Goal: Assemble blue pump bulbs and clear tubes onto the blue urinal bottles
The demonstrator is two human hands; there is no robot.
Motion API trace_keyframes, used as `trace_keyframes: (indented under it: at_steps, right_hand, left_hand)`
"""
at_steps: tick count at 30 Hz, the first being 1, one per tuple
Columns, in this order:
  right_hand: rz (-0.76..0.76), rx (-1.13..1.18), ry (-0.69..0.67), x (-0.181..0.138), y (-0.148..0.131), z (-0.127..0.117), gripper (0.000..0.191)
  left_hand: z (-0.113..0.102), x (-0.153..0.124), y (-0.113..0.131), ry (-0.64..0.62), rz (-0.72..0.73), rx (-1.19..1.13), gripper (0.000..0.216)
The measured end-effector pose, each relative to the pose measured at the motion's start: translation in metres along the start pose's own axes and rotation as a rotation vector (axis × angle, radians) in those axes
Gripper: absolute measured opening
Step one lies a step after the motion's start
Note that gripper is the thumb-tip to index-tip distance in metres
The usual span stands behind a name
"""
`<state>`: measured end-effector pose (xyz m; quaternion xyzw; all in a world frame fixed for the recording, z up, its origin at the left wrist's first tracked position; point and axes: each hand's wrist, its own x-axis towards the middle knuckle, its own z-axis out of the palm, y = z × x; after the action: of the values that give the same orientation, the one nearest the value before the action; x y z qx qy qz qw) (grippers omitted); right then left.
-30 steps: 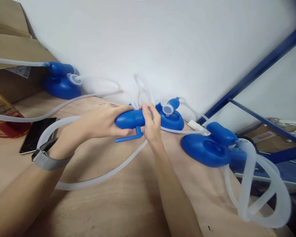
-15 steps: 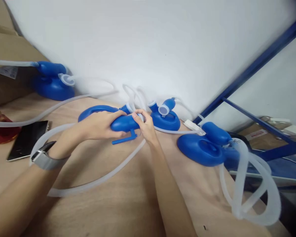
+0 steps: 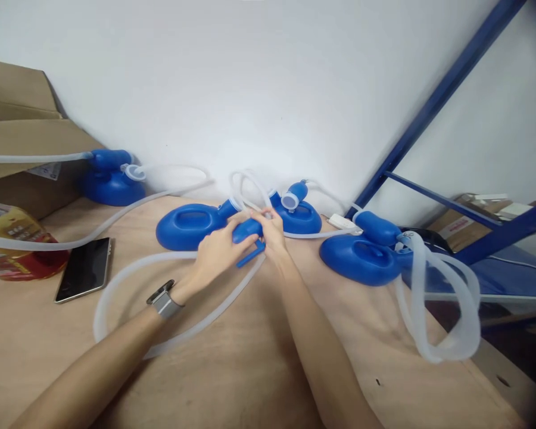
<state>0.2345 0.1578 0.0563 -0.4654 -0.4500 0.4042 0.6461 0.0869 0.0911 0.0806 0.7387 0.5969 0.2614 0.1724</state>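
A blue plastic vessel (image 3: 188, 225) with an oval handle hole lies on the wooden table (image 3: 250, 369). My left hand (image 3: 217, 253) is wrapped round its blue neck (image 3: 245, 229). Fingers of my right hand (image 3: 272, 232) pinch at the neck's end, where a translucent hose (image 3: 116, 286) joins. That hose loops over the table toward me. A thin blue clip (image 3: 250, 255) sticks out under the neck between my hands. A watch sits on my left wrist.
Three more blue vessels with hoses: one (image 3: 109, 179) back left, one (image 3: 297, 214) behind my hands, one (image 3: 361, 253) at right with coiled hose (image 3: 446, 298) over the table edge. A phone (image 3: 84, 269), a yellow-red packet (image 3: 13, 247), a cardboard box (image 3: 22, 149), a blue rack (image 3: 429, 119).
The vessel has come down from in front of me to lie on the table, farther away. Both hands stayed on its neck. The view shifted and steadied.
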Motion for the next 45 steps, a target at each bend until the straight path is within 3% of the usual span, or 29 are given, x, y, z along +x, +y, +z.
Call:
trace_keyframes:
  at_steps: [3,7,11,13,16,18,21,24,29,34,37,42,45]
  right_hand:
    - [-0.037,-0.071,-0.044,0.007,0.006,-0.01,0.038]
    - [0.002,-0.285,-0.27,0.015,0.014,-0.03,0.036]
    - [-0.042,-0.511,-0.371,0.02,0.022,-0.046,0.028]
    - [-0.083,-0.59,-0.433,0.017,0.026,-0.048,0.038]
    - [-0.29,-0.829,-0.545,0.008,0.03,-0.042,0.053]
    - [-0.521,-1.019,-0.5,0.002,0.029,-0.029,0.05]
    - [-0.828,-1.194,-0.365,0.006,0.018,0.003,0.049]
    - [-1.011,-1.373,-0.454,0.025,0.003,0.04,0.049]
    - [-0.942,-1.632,-0.617,0.062,-0.007,0.076,0.034]
    - [-0.967,-1.583,-0.908,0.076,-0.009,0.075,0.028]
    - [-0.989,-1.509,-1.014,0.072,-0.013,0.07,0.028]
    - [-0.898,-1.369,-1.086,0.057,-0.023,0.068,0.019]
    - [-0.792,-1.239,-1.012,0.051,-0.026,0.069,0.02]
  left_hand:
    - [0.002,-0.005,-0.019,-0.049,-0.075,-0.118,0.066]
    - [-0.007,-0.009,-0.063,-0.079,-0.03,0.088,0.073]
    - [-0.022,-0.014,-0.111,-0.063,0.014,0.228,0.073]
    - [-0.027,-0.016,-0.127,-0.065,0.024,0.254,0.07]
    - [-0.028,-0.02,-0.137,-0.07,0.07,0.284,0.065]
    - [-0.026,-0.022,-0.137,-0.085,0.06,0.323,0.064]
    - [-0.023,-0.024,-0.134,-0.114,0.001,0.348,0.075]
    - [-0.024,-0.026,-0.134,-0.116,-0.022,0.298,0.087]
    - [-0.031,-0.027,-0.139,-0.108,-0.011,0.247,0.09]
    - [-0.03,-0.028,-0.138,-0.117,0.005,0.264,0.091]
    - [-0.025,-0.029,-0.136,-0.111,0.039,0.274,0.094]
    - [-0.018,-0.031,-0.13,-0.115,0.038,0.265,0.095]
    - [-0.019,-0.033,-0.126,-0.104,0.045,0.295,0.091]
